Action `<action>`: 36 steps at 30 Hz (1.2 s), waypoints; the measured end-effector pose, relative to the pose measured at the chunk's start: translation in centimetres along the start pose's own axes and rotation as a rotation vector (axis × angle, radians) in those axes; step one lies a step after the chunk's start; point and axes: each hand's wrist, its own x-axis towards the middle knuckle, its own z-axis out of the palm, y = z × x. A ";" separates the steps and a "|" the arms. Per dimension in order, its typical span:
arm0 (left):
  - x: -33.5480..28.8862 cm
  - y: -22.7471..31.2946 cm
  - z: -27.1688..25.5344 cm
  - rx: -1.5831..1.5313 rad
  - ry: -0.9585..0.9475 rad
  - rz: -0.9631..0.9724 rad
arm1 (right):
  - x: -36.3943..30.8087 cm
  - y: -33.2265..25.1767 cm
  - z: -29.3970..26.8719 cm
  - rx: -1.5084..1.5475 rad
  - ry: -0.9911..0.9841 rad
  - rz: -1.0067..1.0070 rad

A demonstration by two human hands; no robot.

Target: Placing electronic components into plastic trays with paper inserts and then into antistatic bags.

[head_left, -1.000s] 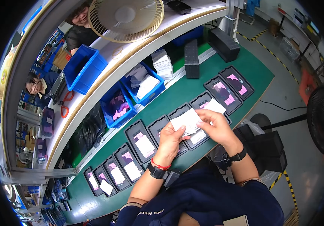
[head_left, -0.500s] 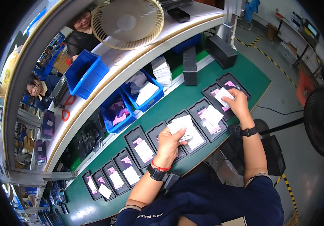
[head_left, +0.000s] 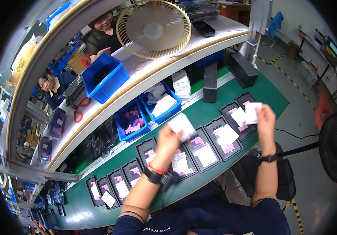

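My left hand [head_left: 168, 144] is closed on a small stack of white cards [head_left: 179, 124], held above the middle trays. Between the fingers and thumb of my right hand [head_left: 267, 117] is a single white card [head_left: 252, 111], over the far right end of the row. Below it, a black tray [head_left: 225, 111] contains pink pieces and a white card [head_left: 238, 116]. Beside that stands another black tray [head_left: 217, 150] with pink pieces and white cards [head_left: 227, 135]. A further tray [head_left: 211, 167] also has a white card [head_left: 205, 155] in it. My left forearm partly covers the trays behind it.
Several smaller-looking trays continue left along the green table [head_left: 272, 92]. Behind them stand blue bins [head_left: 131, 137], a stack of white cards [head_left: 181, 84] and black tray stacks [head_left: 210, 83]. The shelf above bears a fan [head_left: 152, 29], a blue bin [head_left: 105, 78] and orange-handled scissors [head_left: 78, 113]. Two people sit beyond.
My left hand has lifted its cards away from the trays, leftward. My right hand has moved right; a white card now lies in the tray it was over. The whole view has shifted.
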 end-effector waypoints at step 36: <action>-9.9 2.7 -14.8 1.035 -0.492 0.698 | -2.5 2.3 4.3 -1.721 -0.352 0.151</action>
